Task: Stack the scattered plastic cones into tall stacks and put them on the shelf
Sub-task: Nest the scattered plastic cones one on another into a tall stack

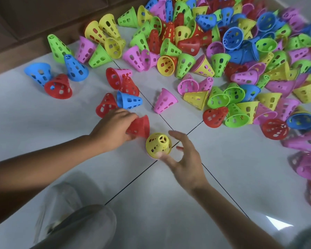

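Head: left hand (pixel 113 129) grips 1 red cone (pixel 139 127); right hand (pixel 184 155) touches 1 yellow cone (pixel 158 145).

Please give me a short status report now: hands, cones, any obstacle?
Left hand grips red cone. Right hand open, fingertips at yellow cone. No stack yet; loose cone pile ahead. Nothing blocking.
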`<action>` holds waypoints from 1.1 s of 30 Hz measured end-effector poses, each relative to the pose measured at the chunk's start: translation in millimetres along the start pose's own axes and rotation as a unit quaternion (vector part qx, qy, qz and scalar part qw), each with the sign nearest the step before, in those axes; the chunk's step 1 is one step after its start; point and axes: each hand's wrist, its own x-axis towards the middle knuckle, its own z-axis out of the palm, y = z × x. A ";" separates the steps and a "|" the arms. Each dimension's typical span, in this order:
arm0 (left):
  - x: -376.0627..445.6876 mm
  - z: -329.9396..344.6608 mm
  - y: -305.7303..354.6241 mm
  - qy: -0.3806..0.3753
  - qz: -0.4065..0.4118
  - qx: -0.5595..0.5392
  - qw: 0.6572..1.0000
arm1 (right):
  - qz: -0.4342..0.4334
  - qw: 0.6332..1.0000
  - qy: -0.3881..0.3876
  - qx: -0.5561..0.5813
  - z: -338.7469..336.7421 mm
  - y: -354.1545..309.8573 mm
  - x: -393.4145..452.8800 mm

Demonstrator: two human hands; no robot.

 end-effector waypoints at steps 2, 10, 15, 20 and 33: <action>-0.4 -17.4 2.6 0.039 -0.050 -0.073 0.995 | 0.011 0.995 0.039 0.095 -12.7 -2.5 9.5; 6.0 -97.1 42.2 -0.005 -0.093 -0.291 0.952 | -0.078 0.992 0.044 -0.088 -42.0 -0.9 89.8; 23.4 -97.4 57.7 -0.021 -0.051 -0.282 0.958 | -0.199 0.937 -0.035 -0.286 -35.8 -8.8 146.2; 32.4 -90.9 74.1 -0.091 -0.043 -0.229 0.968 | -0.202 0.850 -0.149 -0.463 -32.3 -8.9 175.4; -15.1 -105.0 105.7 -0.110 -0.043 -0.098 0.988 | 0.000 0.993 0.033 -0.112 -69.2 -47.5 81.9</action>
